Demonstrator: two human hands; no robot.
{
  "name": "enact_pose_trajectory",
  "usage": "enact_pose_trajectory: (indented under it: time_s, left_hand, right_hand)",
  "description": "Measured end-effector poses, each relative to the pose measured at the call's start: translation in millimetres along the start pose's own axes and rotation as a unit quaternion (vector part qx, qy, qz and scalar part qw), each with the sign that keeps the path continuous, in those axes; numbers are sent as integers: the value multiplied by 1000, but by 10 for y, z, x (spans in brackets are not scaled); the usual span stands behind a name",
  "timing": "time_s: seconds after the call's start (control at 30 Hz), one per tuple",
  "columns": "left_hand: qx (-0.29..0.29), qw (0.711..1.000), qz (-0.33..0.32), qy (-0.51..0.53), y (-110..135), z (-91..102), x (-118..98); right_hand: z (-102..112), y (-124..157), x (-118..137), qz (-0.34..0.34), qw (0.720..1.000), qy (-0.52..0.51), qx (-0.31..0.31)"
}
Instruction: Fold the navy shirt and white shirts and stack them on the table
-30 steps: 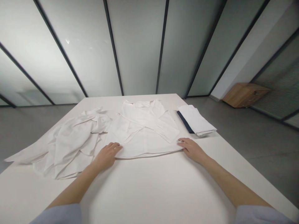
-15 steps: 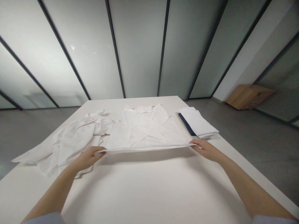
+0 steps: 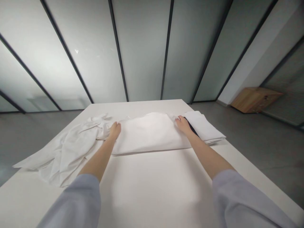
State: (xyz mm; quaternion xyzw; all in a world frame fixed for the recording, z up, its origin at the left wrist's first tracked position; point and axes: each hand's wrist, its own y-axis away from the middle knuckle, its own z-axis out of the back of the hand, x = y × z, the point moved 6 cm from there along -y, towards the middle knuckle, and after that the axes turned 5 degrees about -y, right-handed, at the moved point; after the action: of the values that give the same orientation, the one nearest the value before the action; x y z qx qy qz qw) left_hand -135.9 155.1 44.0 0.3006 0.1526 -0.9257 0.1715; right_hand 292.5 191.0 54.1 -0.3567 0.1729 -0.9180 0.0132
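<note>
A white shirt (image 3: 149, 133) lies in the middle of the table, its near part folded over toward the far side. My left hand (image 3: 115, 129) is closed on the fold's far left corner. At the far right corner, my right hand (image 3: 182, 123) grips the same cloth, close to a folded white stack. The folded layer hides most of the collar end. To the left of my left hand spreads a crumpled heap of white cloth (image 3: 73, 139).
The folded white stack (image 3: 205, 126) lies at the table's right side, with a dark strip (image 3: 192, 126) along its left edge. The white table (image 3: 152, 186) extends toward me. A wooden cabinet (image 3: 254, 98) stands on the floor at right, and frosted glass panels (image 3: 142, 50) rise behind.
Both hands have moved away from me and closer together, carrying the shirt's near edge up and over toward the collar. The shirt's front is now covered by the folded layer.
</note>
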Motion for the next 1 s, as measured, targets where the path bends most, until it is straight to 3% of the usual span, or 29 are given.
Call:
enact_pose_trajectory:
  time_s: [0.1,0.2,0.4,0.57,0.7,0.8,0.9,1.0]
  left_hand:
    - [36,991,-12,-131,105,-340,11]
    - [50,977,-22,-205,218,-443,37]
    - [64,966,-76,-237,497,-381,68]
    - [49,986,-87,-133,660,-162,228]
    - [-24,994,-80,-68,523,151,264]
    - [-36,985,-90,-140,294,275,121]
    - [-17,962,-114,-246,3,256,-74]
    - [23,936,-147,-318,-264,115,-168]
  right_hand:
    - [-430,97,-145,-27,996,52,63]
    - [-562,228,-241,-13,993,92,77]
    - [-441,504,-337,1,989,106,99]
    - [-175,763,-432,36,993,51,102]
    - [136,732,-532,19,999,-25,24]
    - [261,532,-530,2,999,-37,-22]
    - [258,237,-449,-6,1000,5,-29]
    - [192,-41,-377,-32,995,94,-9]
